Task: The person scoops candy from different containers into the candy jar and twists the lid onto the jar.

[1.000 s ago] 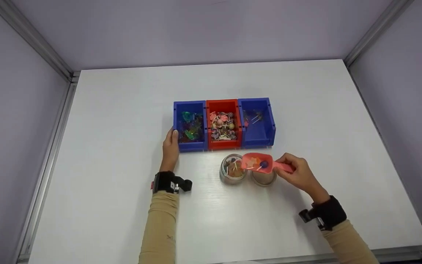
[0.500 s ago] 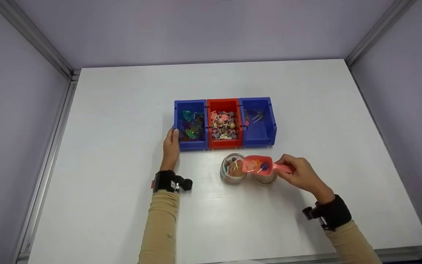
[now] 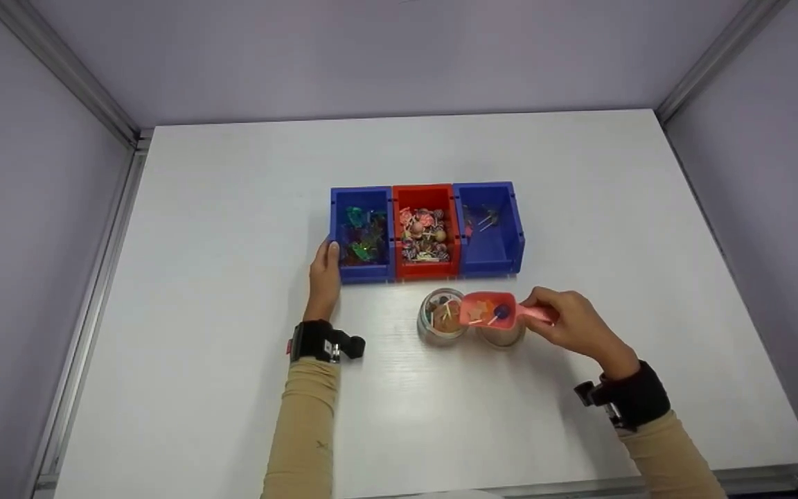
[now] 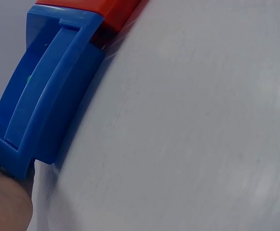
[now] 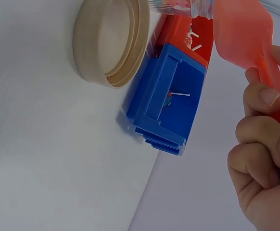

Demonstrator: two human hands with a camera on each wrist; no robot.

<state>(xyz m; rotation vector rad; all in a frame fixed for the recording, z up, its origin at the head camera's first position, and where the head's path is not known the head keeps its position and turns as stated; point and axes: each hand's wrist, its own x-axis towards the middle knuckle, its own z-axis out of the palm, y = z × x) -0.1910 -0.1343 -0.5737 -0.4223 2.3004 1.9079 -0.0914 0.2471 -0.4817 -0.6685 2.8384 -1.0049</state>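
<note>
- On the near side of the bins, R hand has its fingers curled round the handle of a pink scoop; firm hold, no visible gap.
- Scoop sits roughly level, its mouth at the right rim of a glass jar; can't tell if the two touch. In it: a dark lollipop + star-shaped bits.
- Jar stands on the white surface, already well filled w/ sweets.
- Tan lid-like piece just right of jar, partly under the scoop.
- L hand: fingers fairly straight against the outer left wall of the left blue bin; tips partly hidden, so can't tell how hard it presses. Red bin mid, right blue bin beyond.
- Risks, as judged: tipping too early/too far right could drop bits on the lid-like piece; lollipop stick might snag the rim; a near-full jar could overflow if tipped fast; a scoop knock might shift the jar.
</note>
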